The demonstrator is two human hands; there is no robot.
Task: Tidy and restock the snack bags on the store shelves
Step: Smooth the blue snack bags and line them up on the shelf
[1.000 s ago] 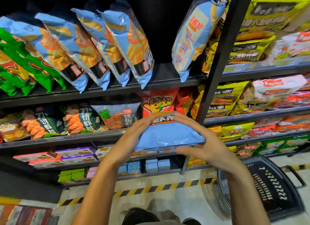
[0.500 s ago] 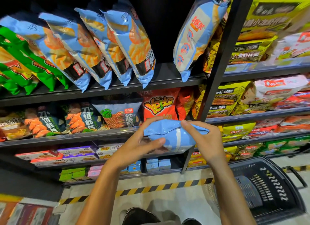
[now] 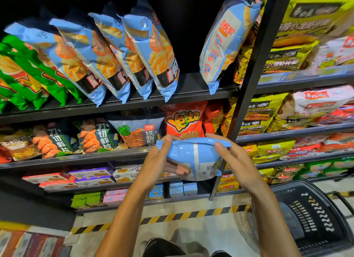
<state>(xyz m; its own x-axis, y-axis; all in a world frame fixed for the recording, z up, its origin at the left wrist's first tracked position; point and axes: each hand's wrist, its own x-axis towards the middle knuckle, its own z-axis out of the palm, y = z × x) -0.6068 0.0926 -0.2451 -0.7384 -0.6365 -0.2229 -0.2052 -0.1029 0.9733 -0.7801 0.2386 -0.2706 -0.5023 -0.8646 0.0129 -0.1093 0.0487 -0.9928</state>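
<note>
- Blue snack bag: a glossy, puffy foil pouch with its back seam facing the camera, held flat in front of the second shelf from the top, just left of the black upright post.
- Left hand: thumb on the bag's upper left edge, fingers curled under the pouch and showing beneath it, gripping it.
- Right hand: thumb and fingertips pinch the crimped top edge at the bag's right end; the remaining fingers curve along its side.
- Upper shelf: a dark metal ledge carrying four shiny blue shrimp-chip bags leaning left in a row, with green bags at far left and one pale blue bag leaning right against the post. A gap lies between the row and that single bag.
- Behind the held pouch: an orange potato-stick bag and dark shrimp-slice bags on the second shelf.
- Lower shelves hold flat cardboard boxes and small cartons.
- Right bay: crinkled yellow packets and white ones.
- Near right, on the floor: a black plastic shopping basket with slotted walls, beside yellow-black hazard tape.
</note>
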